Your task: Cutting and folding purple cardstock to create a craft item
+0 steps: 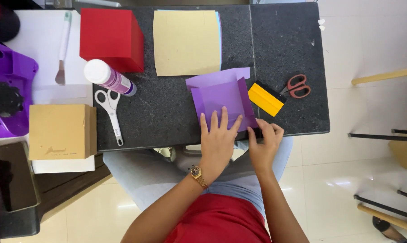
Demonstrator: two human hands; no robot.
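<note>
scissors 2 (111, 112) (297, 86) | boxes 2 (112, 38) (61, 131) | glue bottle 1 (109, 77) | squeegee 1 (266, 98)

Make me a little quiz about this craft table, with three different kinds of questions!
1. True or false: the left hand lies flat on the purple paper.
2. Which tool lies nearest the right hand? A) white scissors B) yellow scraper C) glue bottle
3. Fill in: the red-handled scissors lie on the dark ____ table.

Key: 1 true. 2 B. 3 stone.
</note>
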